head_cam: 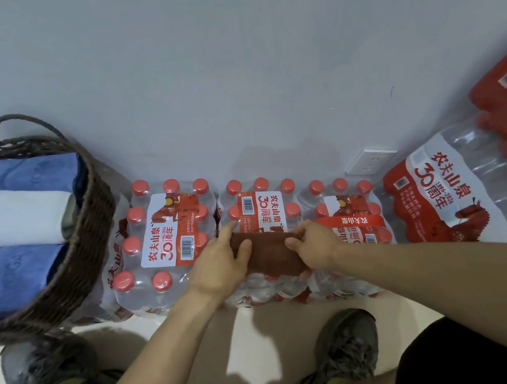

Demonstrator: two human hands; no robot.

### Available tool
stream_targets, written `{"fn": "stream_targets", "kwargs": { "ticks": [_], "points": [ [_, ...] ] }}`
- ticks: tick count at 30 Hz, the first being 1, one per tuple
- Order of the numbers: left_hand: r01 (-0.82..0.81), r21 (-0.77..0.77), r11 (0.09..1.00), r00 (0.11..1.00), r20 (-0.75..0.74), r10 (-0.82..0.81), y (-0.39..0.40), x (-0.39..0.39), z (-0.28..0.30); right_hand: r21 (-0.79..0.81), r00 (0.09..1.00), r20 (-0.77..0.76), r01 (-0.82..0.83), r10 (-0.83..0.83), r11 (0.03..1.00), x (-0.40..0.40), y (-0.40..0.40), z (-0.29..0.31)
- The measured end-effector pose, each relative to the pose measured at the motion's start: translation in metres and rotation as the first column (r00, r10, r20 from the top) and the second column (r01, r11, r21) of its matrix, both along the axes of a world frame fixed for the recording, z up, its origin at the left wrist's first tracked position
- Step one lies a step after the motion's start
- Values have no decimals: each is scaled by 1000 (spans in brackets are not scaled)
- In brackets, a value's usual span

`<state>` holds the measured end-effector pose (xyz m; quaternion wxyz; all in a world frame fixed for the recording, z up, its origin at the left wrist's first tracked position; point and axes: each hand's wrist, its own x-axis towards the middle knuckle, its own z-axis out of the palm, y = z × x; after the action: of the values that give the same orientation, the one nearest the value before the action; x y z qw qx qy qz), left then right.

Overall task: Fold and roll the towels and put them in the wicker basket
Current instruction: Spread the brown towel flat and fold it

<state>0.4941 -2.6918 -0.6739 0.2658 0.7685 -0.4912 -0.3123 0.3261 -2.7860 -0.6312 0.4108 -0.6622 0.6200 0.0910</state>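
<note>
Right, status from the head view, everything placed relative to the wicker basket [87, 236]:

roll: I'm holding the brown towel [271, 256] rolled up, resting on the middle water-bottle pack [258, 210], well to the right of the basket.

long axis: I'm reading it as running left to right, roughly in line with the wall [226, 64], so one end is pointing toward the basket.

left hand [220, 262]: I'm wrapping it over the basket-side end, fingers lying over the top, thumb pressing on the near face.

right hand [314, 246]: I'm curling it round the far end, thumb on the near side; fingertips are hidden behind the roll.

nearer hand: the left, sitting between the roll and the basket, so I'm expecting it to lead any move across.

basket contents: I'm seeing a blue roll [19, 175] at the back, a white roll [9, 218] in the middle and another blue roll [8, 277] in front, all lying the same way as the brown one.

free slot: I'm not seeing one for certain; the near edge is hidden by the rim.

risk: I'm judging the roll could loosen if either end is let go during the carry.
</note>
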Motion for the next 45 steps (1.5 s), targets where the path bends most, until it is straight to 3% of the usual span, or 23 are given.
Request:
{"fn": "stream_targets", "kwargs": {
  "ticks": [3, 7, 11, 15, 17, 20, 23, 26, 30, 32, 35, 38, 41, 43, 45],
  "points": [
    [-89, -28, 996, 989, -119, 85, 2, 3, -1, -18, 1000, 1, 10, -10, 1000, -3, 2, 3],
    [-283, -4, 959, 909, -320, 267, 6, -4, -1, -23, 998, 4, 59, -59, 998, -8, 7, 4],
    [-297, -54, 953, 891, -375, 256, 5, -11, 6, 19, 999, -32, 26, -26, 999, -9, 5, 12],
    [-174, -145, 974, 947, -296, 126, 6, -10, 26, 8, 982, -77, -172, 172, 985, -5, -5, 33],
    [-46, -227, 973, 966, -257, -14, 2, -6, 45, 7, 943, 76, -327, 325, 945, 3, -4, 47],
    [188, -280, 941, 965, -126, -231, -13, 10, 88, -72, 796, 341, -508, 500, 859, 23, 4, 68],
    [373, -215, 903, 909, -113, -402, -20, 42, 139, -133, 769, 381, -503, 513, 854, 38, 6, 88],
    [432, -88, 897, 896, -71, -439, -10, 92, 180, -61, 754, 471, -489, 458, 870, 54, 6, 105],
    [319, 63, 946, 922, -250, -295, 5, 172, 203, 219, 695, 709, -374, 117, 901, 99, 13, 117],
    [234, 137, 963, 921, -348, -175, 9, 212, 201, 314, 674, 738, -297, -35, 902, 131, 14, 121],
    [30, 145, 989, 906, -423, 35, 17, 265, 187, 326, 652, 740, -137, -163, 935, 191, 13, 115],
    [-351, 18, 936, 841, -434, 324, 22, 312, 158, 271, 642, 736, 13, -215, 963, 262, 13, 97],
    [-624, -86, 777, 769, -248, 590, 25, 348, 130, 161, 614, 762, 129, -206, 979, 328, 15, 79],
    [-600, -124, 790, 795, 11, 606, 31, 360, 118, -31, 717, 690, 166, -99, 986, 358, 14, 66],
    [-493, -241, 836, 802, 247, 544, 38, 359, 114, -289, 855, 518, 138, 33, 947, 369, 17, 56]
  ]
}}
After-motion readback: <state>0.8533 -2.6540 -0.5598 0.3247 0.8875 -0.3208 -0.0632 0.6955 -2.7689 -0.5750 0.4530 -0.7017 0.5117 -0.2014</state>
